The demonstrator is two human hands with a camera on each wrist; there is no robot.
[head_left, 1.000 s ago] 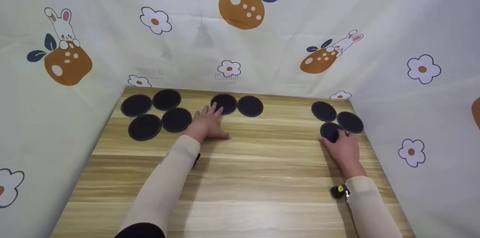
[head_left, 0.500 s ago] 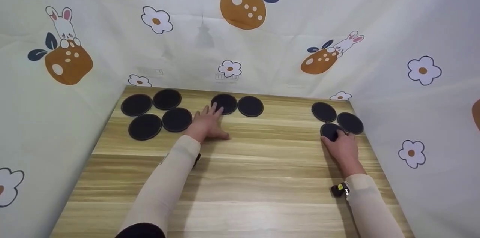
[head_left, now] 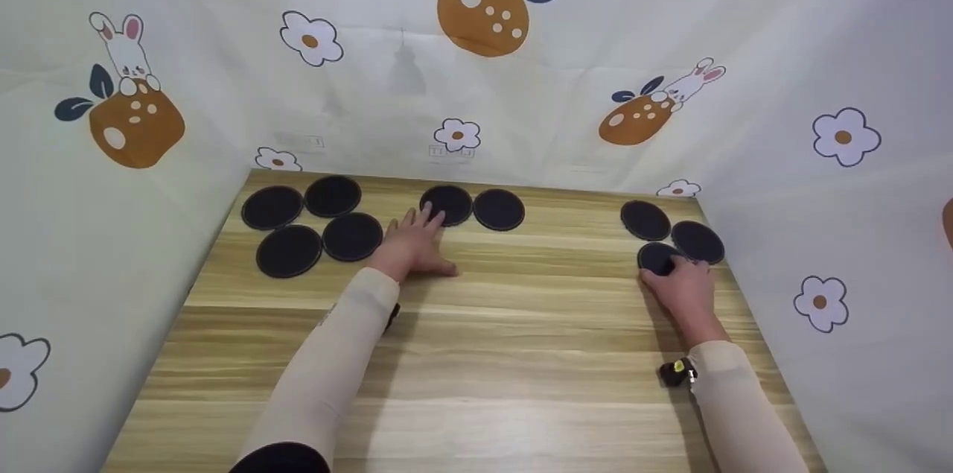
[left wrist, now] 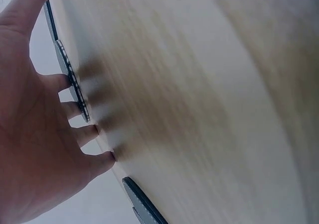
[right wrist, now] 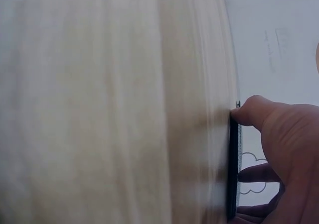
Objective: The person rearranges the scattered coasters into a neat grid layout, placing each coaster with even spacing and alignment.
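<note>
Flat, black round coasters lie on the wooden table in groups. In the head view, my left hand (head_left: pixel 408 246) has its fingers spread, two fingertips on the left coaster (head_left: pixel 450 197) of a touching pair; its partner (head_left: pixel 499 209) lies to the right. The left wrist view shows those fingers reaching over the coaster's edge (left wrist: pixel 71 77). My right hand (head_left: pixel 681 290) holds the nearest coaster (head_left: pixel 655 258) of a group of three, thumb at its left edge and fingers curled over its right side. Two more coasters, one (head_left: pixel 645 220) behind and one (head_left: pixel 697 242) to the right, lie against it.
Several more coasters (head_left: pixel 289 252) sit close together at the table's back left corner. Pale cloth walls (head_left: pixel 551 108) printed with rabbits, oranges and flowers stand along the back and both sides of the wooden table (head_left: pixel 521 354).
Between the earlier head frames and now, the right hand's thumb slides very slightly right along the coaster's edge. My left hand and the coasters stay where they were.
</note>
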